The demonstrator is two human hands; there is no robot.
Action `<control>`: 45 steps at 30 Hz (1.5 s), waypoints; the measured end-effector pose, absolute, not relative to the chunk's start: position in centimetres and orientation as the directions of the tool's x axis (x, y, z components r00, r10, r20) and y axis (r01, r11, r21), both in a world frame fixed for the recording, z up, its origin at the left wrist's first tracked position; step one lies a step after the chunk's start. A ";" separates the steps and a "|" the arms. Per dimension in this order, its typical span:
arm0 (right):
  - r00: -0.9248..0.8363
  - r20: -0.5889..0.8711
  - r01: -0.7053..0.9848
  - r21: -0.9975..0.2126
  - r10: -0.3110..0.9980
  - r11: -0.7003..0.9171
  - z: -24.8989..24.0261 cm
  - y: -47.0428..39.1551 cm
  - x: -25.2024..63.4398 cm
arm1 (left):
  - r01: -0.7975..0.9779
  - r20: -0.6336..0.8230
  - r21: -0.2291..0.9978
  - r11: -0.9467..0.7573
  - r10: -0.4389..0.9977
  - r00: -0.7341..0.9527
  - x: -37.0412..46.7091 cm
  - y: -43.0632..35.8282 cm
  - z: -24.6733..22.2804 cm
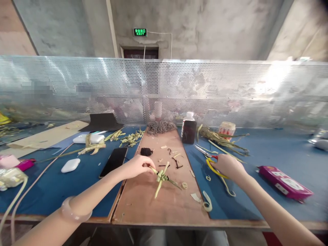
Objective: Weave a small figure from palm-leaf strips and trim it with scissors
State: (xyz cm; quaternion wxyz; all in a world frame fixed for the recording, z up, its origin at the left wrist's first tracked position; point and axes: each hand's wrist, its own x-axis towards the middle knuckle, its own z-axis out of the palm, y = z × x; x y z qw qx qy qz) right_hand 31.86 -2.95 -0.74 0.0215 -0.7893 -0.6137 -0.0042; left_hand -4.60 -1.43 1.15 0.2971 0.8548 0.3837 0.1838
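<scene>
My left hand [145, 167] is closed, pinching one end of a small knotted figure of pale green leaf strips [162, 177]. Its other strip ends stick out in several directions, just above the brown board. My right hand [229, 166] is closed on the yellow and red handle of a pair of scissors [210, 162], low over the blue tabletop, with the blades pointing away to the upper left. Its fingertips are partly hidden. Short dark cord scraps [177, 164] and a black bundle of cord [146, 151] lie on the board beyond my left hand.
A phone [112, 162] and a white earbud case [70, 165] lie on the left. Dried leaves [222, 140], a white-capped bottle [190, 116] and a magenta box [284, 182] are on the right. A perforated metal screen [164, 89] closes off the back.
</scene>
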 end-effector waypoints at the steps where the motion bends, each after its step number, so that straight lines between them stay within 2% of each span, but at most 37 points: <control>1: 0.231 0.024 0.973 -0.025 0.973 -0.230 -0.9 -2.5 32.2 | 0.517 0.103 0.675 -0.527 0.761 0.641 -4.6 -1.1 1.3; 5: 0.179 0.027 0.984 -0.024 0.984 -0.178 -0.9 -2.0 32.6 | 0.412 0.163 0.730 -0.546 0.724 0.670 -4.2 0.3 1.9; 9: 0.153 0.191 0.988 -0.023 0.970 -0.151 1.1 -3.3 30.1 | 0.353 0.266 0.639 -0.684 0.627 0.732 -3.1 1.4 2.7; 11: 0.074 0.258 0.996 -0.070 0.963 -0.058 2.5 -4.1 27.7 | 0.338 0.274 0.605 -0.721 0.587 0.762 -2.4 1.7 3.0; 13: -0.175 0.254 0.884 -0.384 0.951 0.266 3.5 -4.6 25.2 | 0.327 0.273 0.602 -0.729 0.572 0.774 -2.0 2.0 3.2; 15: -0.356 0.241 0.705 -0.566 0.903 0.428 3.8 -4.6 23.0 | 0.325 0.282 0.592 -0.737 0.567 0.774 -2.0 2.2 3.0; 17: -0.470 0.172 0.585 -0.675 0.866 0.451 3.4 -4.0 21.5 | 0.324 0.307 0.579 -0.748 0.568 0.764 -2.2 2.4 2.7; 19: -0.510 0.106 0.472 -0.795 0.854 0.381 2.8 -3.1 20.7 | 0.328 0.356 0.599 -0.731 0.609 0.709 -2.6 2.5 2.5; 22: -0.409 0.148 0.300 -0.910 0.900 0.286 2.1 -2.1 20.2 | 0.271 0.398 0.758 -0.593 0.750 0.527 -3.2 2.4 2.1; 24: -0.308 0.212 0.216 -0.934 0.928 0.285 1.8 -1.9 19.9 | 0.146 0.322 0.895 -0.421 0.838 0.441 -3.3 2.2 2.0; 26: -0.203 0.278 0.163 -0.936 0.939 0.313 1.6 -2.1 19.4 | -0.024 0.194 0.978 -0.206 0.868 0.456 -3.1 1.9 1.7; 29: -0.036 0.357 0.128 -0.925 0.933 0.359 1.2 -2.7 18.4 | -0.236 0.131 0.972 0.015 0.796 0.591 -2.2 1.3 1.2; 31: 0.033 0.380 0.131 -0.918 0.924 0.373 0.9 -3.1 17.5 | -0.303 0.195 0.953 0.016 0.732 0.653 -1.3 0.7 0.8; 33: 0.047 0.399 0.149 -0.909 0.916 0.389 0.5 -3.4 16.8 | -0.305 0.236 0.952 -0.041 0.730 0.642 -0.4 0.2 0.3; 39: -0.062 0.462 0.318 -0.831 0.885 0.456 0.3 -3.8 16.7 | -0.260 0.214 0.959 -0.111 0.887 0.410 0.3 -0.7 -0.2; 42: -0.051 0.505 0.356 -0.797 0.862 0.488 1.0 -3.2 17.3 | -0.225 0.182 0.970 -0.094 0.893 0.413 0.1 -0.7 0.0; 45: -0.085 0.466 0.285 -0.835 0.880 0.470 1.6 -2.3 17.4 | -0.194 0.151 0.978 -0.071 0.886 0.439 0.1 -0.9 0.1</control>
